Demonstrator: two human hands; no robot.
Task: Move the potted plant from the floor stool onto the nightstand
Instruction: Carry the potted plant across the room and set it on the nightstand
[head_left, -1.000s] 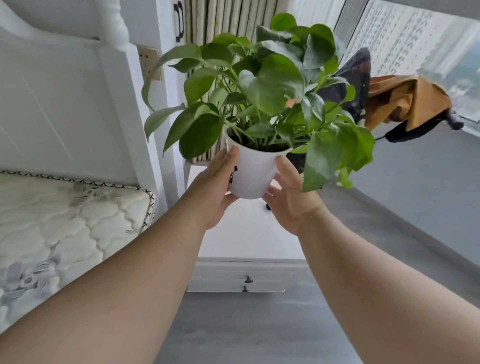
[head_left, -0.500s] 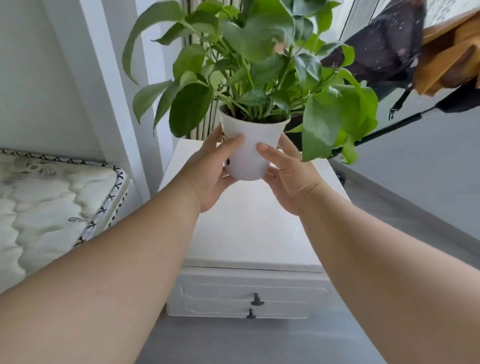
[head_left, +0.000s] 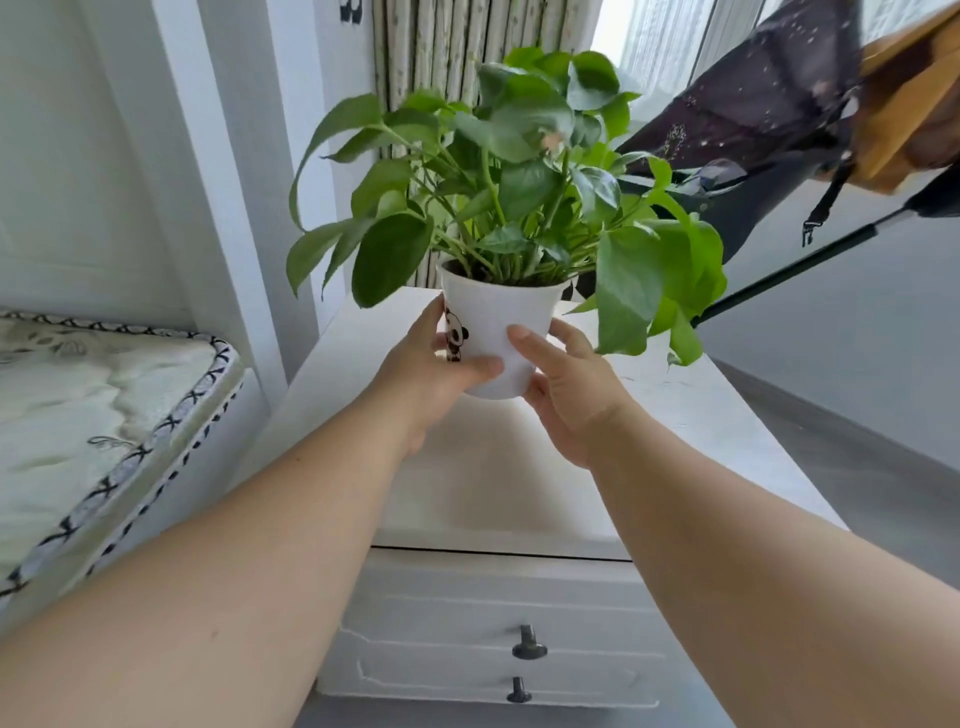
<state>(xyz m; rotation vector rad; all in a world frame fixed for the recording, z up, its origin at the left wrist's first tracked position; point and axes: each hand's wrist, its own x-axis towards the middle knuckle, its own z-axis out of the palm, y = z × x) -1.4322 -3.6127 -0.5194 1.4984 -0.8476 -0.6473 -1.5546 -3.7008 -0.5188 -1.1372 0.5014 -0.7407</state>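
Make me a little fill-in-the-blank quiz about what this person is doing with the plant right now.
1. The pot is held by ____ hands, the left hand and the right hand.
2. The picture printed on the pot shows a ____.
3. The pot is above the top of the white ____, whose two drawer knobs show below.
4. Left of that lies a bare ____.

Missing words: two; panda; nightstand; mattress
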